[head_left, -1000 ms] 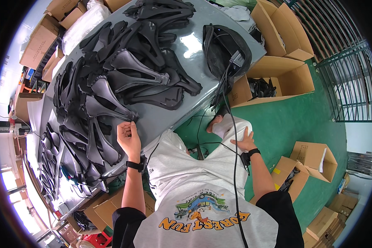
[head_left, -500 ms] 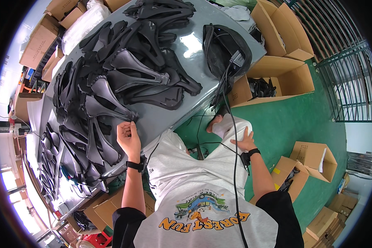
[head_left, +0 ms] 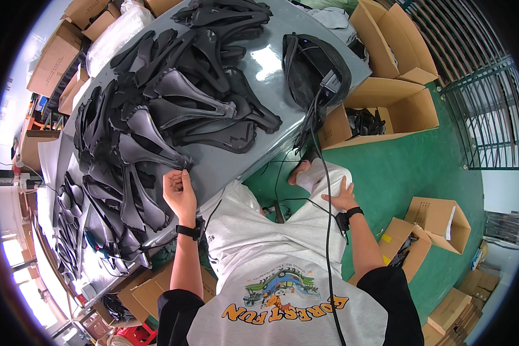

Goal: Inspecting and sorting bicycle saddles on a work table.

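Black bicycle saddle covers [head_left: 190,104], long-nosed with a central slot, lie heaped over the grey table [head_left: 213,167]. At the table's near edge rests my left hand [head_left: 179,193], its fingers curled in and no object visible in them. Just beyond the knuckles is the narrow tip of one saddle cover [head_left: 147,144]; whether they touch is unclear. My right hand [head_left: 341,199] lies on my right knee with thumb and fingers spread, holding nothing. Both wrists wear black straps.
A black bag [head_left: 311,72] with cables sits at the table's right end, and a black cable [head_left: 326,230] runs down across my leg. Open cardboard boxes [head_left: 412,109] stand right of the table. Another box [head_left: 402,245] holding black pieces is on the green floor [head_left: 386,173].
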`<state>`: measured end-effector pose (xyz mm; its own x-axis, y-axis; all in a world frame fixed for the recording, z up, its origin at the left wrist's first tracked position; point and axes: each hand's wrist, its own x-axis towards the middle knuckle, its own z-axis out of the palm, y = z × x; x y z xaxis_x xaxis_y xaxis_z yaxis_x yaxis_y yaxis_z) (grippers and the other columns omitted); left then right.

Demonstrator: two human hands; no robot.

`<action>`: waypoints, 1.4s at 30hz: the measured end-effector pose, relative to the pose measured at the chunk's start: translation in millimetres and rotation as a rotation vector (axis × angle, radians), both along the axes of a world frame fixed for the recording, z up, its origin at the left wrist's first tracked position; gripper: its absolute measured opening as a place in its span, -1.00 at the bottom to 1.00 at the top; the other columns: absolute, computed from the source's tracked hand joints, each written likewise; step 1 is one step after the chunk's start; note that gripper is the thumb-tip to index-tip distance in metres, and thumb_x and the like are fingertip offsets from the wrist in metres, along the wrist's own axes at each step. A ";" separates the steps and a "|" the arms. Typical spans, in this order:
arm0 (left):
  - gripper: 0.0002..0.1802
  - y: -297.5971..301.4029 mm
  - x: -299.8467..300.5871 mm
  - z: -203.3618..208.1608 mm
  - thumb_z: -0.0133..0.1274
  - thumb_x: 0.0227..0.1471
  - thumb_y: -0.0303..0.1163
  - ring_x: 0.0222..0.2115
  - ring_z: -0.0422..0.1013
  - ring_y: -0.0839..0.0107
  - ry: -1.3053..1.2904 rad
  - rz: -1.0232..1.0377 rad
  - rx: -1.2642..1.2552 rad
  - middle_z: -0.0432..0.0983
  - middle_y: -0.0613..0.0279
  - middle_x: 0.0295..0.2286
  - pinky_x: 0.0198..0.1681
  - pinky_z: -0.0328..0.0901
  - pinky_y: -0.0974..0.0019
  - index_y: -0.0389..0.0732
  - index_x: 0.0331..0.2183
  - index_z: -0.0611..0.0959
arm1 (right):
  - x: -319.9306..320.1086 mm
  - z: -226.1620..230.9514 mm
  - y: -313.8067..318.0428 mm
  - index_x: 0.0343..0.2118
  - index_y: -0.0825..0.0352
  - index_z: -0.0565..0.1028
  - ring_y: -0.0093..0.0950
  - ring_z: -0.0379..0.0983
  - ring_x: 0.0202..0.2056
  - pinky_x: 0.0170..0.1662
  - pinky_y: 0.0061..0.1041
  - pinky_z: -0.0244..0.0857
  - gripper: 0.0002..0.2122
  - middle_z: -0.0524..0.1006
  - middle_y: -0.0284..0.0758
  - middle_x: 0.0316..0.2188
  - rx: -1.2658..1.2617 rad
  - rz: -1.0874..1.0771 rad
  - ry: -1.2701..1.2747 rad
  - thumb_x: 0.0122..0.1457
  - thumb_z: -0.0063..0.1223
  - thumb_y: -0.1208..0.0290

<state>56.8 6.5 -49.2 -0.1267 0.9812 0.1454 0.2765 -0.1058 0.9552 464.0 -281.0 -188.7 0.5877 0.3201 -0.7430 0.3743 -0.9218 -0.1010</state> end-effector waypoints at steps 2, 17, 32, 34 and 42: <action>-0.89 -0.1 -0.5 -0.4 0.16 0.16 -0.48 -0.53 0.33 0.70 -0.006 0.001 0.003 0.46 0.40 -0.51 -0.43 0.24 0.60 -0.28 -0.35 0.54 | 0.5 -1.6 -0.7 0.41 0.03 -0.47 0.29 -0.16 0.34 0.35 -0.03 -0.03 0.36 -0.40 0.19 0.39 0.010 0.003 -0.001 -0.25 0.35 -0.35; -0.88 -1.2 -0.5 0.2 0.17 0.16 -0.47 -0.52 0.35 0.70 0.019 0.003 0.009 0.47 0.40 -0.50 -0.41 0.26 0.59 -0.27 -0.36 0.55 | -1.6 1.7 0.3 0.41 0.03 -0.46 0.28 -0.15 0.34 0.34 -0.03 -0.02 0.37 -0.40 0.18 0.39 -0.001 -0.013 -0.004 -0.26 0.37 -0.33; -0.87 1.8 -0.2 -0.7 0.17 0.15 -0.47 -0.52 0.35 0.69 -0.018 0.002 0.016 0.46 0.40 -0.50 -0.41 0.25 0.59 -0.28 -0.36 0.55 | -0.6 5.5 5.0 0.41 0.04 -0.46 0.26 -0.13 0.34 0.35 -0.06 -0.02 0.36 -0.41 0.16 0.40 0.003 -0.007 -0.002 -0.24 0.36 -0.32; -0.87 0.7 -0.6 -0.2 0.18 0.15 -0.47 -0.52 0.34 0.70 0.004 0.007 0.018 0.46 0.40 -0.51 -0.41 0.25 0.60 -0.28 -0.36 0.55 | -0.4 6.8 5.7 0.40 0.01 -0.52 0.29 -0.17 0.34 0.35 -0.04 -0.04 0.38 -0.45 0.16 0.40 -0.007 -0.005 0.021 -0.25 0.36 -0.32; -0.89 2.6 1.5 0.7 0.16 0.15 -0.49 -0.54 0.36 0.71 -0.023 -0.013 0.006 0.48 0.40 -0.51 -0.45 0.24 0.59 -0.27 -0.35 0.55 | 47.8 57.7 14.7 0.08 0.46 0.48 -0.15 0.38 0.17 0.25 -0.27 0.20 -0.40 0.47 0.01 0.10 0.832 0.215 -0.345 0.07 0.34 0.13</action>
